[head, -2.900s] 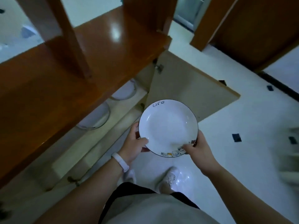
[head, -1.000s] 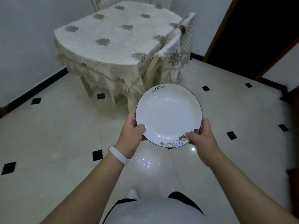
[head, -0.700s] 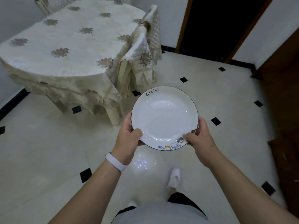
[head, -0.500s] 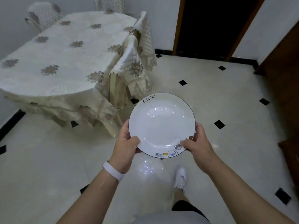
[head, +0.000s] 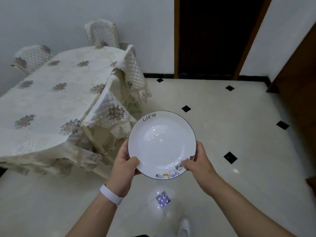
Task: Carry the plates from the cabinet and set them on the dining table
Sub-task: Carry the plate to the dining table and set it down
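A white plate [head: 161, 144] with a dark rim, the word "Life" and small cartoon cats hangs level in front of me over the floor. My left hand [head: 124, 165] grips its near left edge, thumb on top. My right hand [head: 198, 163] grips the near right edge the same way. The dining table [head: 51, 103], covered with a cream floral cloth, stands to the left of the plate, a short way off. The cabinet is out of view.
Covered chairs stand round the table: one at its near right corner [head: 111, 117], one at the far end [head: 102, 33], one at the far left [head: 32, 57]. A dark doorway [head: 210, 36] lies ahead. A wooden door [head: 297, 82] is at the right.
I have turned from the cabinet and walked across the tiled floor with the plate in both hands. The table has shifted left and nearer, and the doorway has come into view.
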Tool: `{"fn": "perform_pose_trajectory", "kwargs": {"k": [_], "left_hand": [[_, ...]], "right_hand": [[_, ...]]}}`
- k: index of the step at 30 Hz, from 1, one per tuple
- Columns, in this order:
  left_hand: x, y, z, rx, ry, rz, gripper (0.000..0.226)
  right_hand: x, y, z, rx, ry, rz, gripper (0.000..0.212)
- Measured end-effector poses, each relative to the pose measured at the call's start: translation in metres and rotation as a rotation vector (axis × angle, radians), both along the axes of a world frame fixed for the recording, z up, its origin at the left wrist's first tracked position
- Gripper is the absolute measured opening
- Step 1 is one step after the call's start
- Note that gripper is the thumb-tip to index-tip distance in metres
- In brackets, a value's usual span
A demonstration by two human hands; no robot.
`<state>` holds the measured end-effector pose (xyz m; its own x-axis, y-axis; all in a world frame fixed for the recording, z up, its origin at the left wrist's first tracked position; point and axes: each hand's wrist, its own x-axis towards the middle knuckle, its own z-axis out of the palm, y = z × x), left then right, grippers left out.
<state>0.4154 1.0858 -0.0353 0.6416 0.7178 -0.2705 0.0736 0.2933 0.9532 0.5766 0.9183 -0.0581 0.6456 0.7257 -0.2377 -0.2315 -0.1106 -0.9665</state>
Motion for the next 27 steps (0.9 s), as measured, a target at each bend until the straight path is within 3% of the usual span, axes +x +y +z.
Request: {"fn": "perform_pose_trajectory", "kwargs": {"k": [14, 27], "left_hand": [[0.154, 0.061, -0.015, -0.024, 0.013, -0.109, 0.073], [0.358, 0.207, -0.021, -0.061, -0.011, -0.270, 0.071]], "right_hand": [[0.136, 0.043, -0.016, -0.021, 0.022, -0.120, 0.056], [0.319, 0.171, -0.011, -0.121, -0.061, -0.217, 0.053]]}}
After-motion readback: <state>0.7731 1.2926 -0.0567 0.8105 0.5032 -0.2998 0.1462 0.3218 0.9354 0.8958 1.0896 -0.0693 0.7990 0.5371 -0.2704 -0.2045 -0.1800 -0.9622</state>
